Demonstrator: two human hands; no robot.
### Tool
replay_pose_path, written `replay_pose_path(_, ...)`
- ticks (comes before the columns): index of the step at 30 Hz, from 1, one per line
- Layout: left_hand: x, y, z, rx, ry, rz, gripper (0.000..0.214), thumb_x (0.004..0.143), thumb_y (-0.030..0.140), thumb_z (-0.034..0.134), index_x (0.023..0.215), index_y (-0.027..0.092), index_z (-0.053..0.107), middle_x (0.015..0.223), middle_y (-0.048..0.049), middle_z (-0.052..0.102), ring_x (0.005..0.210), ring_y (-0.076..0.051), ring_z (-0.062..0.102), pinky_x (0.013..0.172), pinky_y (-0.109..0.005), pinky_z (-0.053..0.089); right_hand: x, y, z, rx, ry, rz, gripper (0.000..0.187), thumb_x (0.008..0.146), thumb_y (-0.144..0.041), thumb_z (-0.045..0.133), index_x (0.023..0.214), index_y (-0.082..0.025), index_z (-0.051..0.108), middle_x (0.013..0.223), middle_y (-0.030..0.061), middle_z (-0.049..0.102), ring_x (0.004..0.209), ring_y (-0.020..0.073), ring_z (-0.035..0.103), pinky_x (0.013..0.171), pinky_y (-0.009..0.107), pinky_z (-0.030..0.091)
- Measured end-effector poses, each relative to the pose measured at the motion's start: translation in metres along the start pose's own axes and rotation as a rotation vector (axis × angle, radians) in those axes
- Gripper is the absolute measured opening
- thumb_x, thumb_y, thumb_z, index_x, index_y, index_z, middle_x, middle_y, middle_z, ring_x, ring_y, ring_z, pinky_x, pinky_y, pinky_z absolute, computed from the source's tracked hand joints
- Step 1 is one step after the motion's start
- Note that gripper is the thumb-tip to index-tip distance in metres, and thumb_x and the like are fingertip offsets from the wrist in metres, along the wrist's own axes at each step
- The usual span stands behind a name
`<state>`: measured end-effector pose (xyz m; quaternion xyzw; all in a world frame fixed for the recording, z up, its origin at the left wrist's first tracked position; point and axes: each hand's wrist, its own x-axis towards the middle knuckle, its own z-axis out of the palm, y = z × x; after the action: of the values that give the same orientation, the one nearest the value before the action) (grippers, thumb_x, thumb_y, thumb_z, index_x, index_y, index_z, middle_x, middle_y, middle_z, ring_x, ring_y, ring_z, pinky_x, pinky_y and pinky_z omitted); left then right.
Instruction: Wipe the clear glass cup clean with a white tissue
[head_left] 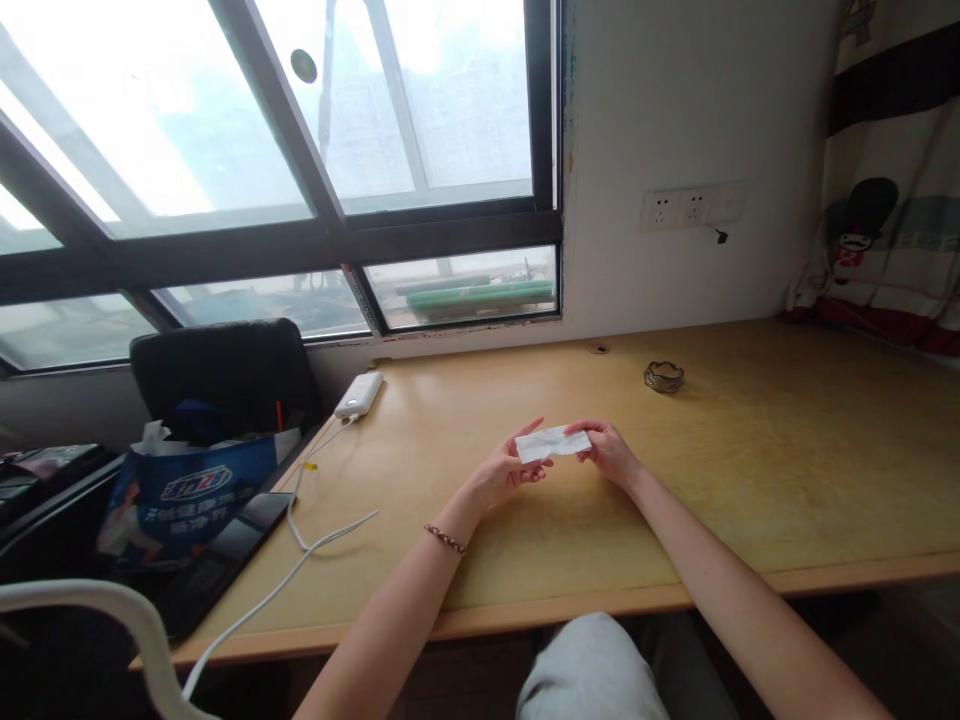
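A small white folded tissue [553, 444] is stretched between my two hands, just above the wooden desk [750, 480]. My left hand [511, 468] grips its left end, with one finger extended beyond it and the others curled beneath. At the right end, my right hand [611, 453] pinches the tissue between thumb and fingers. A beaded bracelet [445, 540] circles my left wrist. Some of my fingers are hidden behind the tissue.
A glass ashtray [664, 377] stands toward the back right. On the left edge lie a white power bank [360, 395] and its white cable [322, 540]. A blue bag [191, 490] and black chair [221, 365] are beyond that edge. A white curved tube [97, 597] crosses the lower left.
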<state>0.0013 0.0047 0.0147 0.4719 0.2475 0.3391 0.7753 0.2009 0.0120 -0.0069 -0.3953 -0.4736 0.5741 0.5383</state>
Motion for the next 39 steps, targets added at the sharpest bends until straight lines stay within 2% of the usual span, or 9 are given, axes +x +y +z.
replay_pose_path(4, 0.004, -0.006, -0.006, -0.040, -0.016, 0.014, 0.074, 0.064, 0.043, 0.062, 0.127, 0.019, 0.031, 0.092, -0.0127, 0.060, 0.066, -0.015, 0.060, 0.061, -0.026, 0.047, -0.001, -0.002, -0.001, -0.012, 0.002, -0.030, 0.021, 0.058, -0.018, 0.044, 0.066, -0.020, 0.064, 0.056, 0.0008, 0.055, 0.047, 0.0096, 0.042, 0.042, 0.022, 0.037)
replay_pose_path(7, 0.009, -0.013, -0.011, -0.044, 0.083, 0.022, 0.064, 0.068, 0.058, 0.048, 0.116, 0.014, 0.044, 0.092, -0.0139, 0.060, 0.062, -0.016, 0.060, 0.058, -0.029, 0.048, -0.001, -0.002, -0.001, -0.021, -0.029, -0.052, 0.022, 0.058, -0.017, 0.043, 0.065, -0.019, 0.064, 0.058, 0.0006, 0.056, 0.049, 0.0096, 0.044, 0.043, 0.022, 0.038)
replay_pose_path(11, 0.016, -0.018, -0.014, 0.050, 0.248, 0.048, 0.045, 0.068, 0.047, 0.056, 0.092, 0.008, 0.058, 0.079, -0.0117, 0.062, 0.058, -0.016, 0.059, 0.057, -0.030, 0.049, -0.003, -0.002, 0.002, -0.030, -0.090, -0.071, 0.018, 0.061, -0.017, 0.044, 0.062, -0.017, 0.062, 0.054, -0.0010, 0.052, 0.046, 0.0082, 0.043, 0.042, 0.021, 0.038)
replay_pose_path(15, 0.019, -0.020, -0.015, 0.156, 0.352, 0.124, 0.041, 0.064, 0.044, 0.061, 0.083, 0.007, 0.060, 0.071, -0.0089, 0.063, 0.057, -0.016, 0.058, 0.055, -0.028, 0.048, -0.005, -0.005, 0.003, -0.028, -0.100, -0.069, 0.017, 0.065, -0.022, 0.044, 0.063, -0.016, 0.060, 0.057, -0.0004, 0.052, 0.046, 0.0083, 0.046, 0.041, 0.021, 0.039)
replay_pose_path(18, 0.021, -0.021, -0.016, 0.222, 0.413, 0.184, 0.042, 0.063, 0.045, 0.062, 0.082, 0.008, 0.061, 0.069, -0.0067, 0.063, 0.057, -0.015, 0.057, 0.052, -0.025, 0.046, -0.006, -0.008, 0.005, -0.031, -0.090, -0.050, 0.025, 0.070, -0.032, 0.045, 0.087, -0.017, 0.057, 0.068, 0.0012, 0.056, 0.049, 0.0097, 0.050, 0.041, 0.022, 0.043)
replay_pose_path(22, 0.022, -0.021, -0.017, 0.299, 0.492, 0.190, 0.037, 0.057, 0.043, 0.066, 0.074, 0.010, 0.060, 0.060, -0.0023, 0.059, 0.049, -0.009, 0.051, 0.045, -0.018, 0.038, -0.003, -0.006, 0.007, -0.127, -0.008, -0.068, 0.051, 0.063, -0.033, 0.060, 0.109, -0.023, 0.042, 0.086, 0.0031, 0.057, 0.060, 0.0130, 0.056, 0.040, 0.022, 0.046)
replay_pose_path(28, 0.020, -0.019, -0.012, 0.317, 0.435, 0.130, 0.041, 0.048, 0.038, 0.072, 0.076, 0.011, 0.059, 0.063, -0.0022, 0.058, 0.053, -0.010, 0.052, 0.048, -0.018, 0.038, 0.000, -0.001, 0.005, -0.172, 0.036, -0.122, 0.047, 0.064, -0.035, 0.059, 0.106, -0.020, 0.044, 0.083, 0.0033, 0.057, 0.064, 0.0141, 0.056, 0.039, 0.019, 0.045)
replay_pose_path(32, 0.018, -0.019, -0.009, 0.321, 0.405, 0.095, 0.042, 0.056, 0.043, 0.066, 0.082, 0.011, 0.061, 0.064, -0.0024, 0.057, 0.053, -0.009, 0.050, 0.047, -0.017, 0.037, -0.001, -0.001, 0.005, -0.181, -0.001, -0.135, 0.045, 0.066, -0.035, 0.058, 0.106, -0.020, 0.044, 0.083, 0.0032, 0.057, 0.060, 0.0128, 0.055, 0.039, 0.020, 0.043)
replay_pose_path(39, 0.018, -0.019, -0.009, 0.407, 0.384, 0.087, 0.038, 0.059, 0.046, 0.063, 0.070, 0.010, 0.060, 0.051, 0.0002, 0.051, 0.044, -0.007, 0.044, 0.041, -0.017, 0.029, 0.000, -0.002, 0.006, -0.325, 0.078, -0.232, 0.040, 0.063, -0.034, 0.062, 0.098, -0.018, 0.053, 0.079, 0.0030, 0.058, 0.067, 0.0122, 0.055, 0.060, 0.024, 0.045)
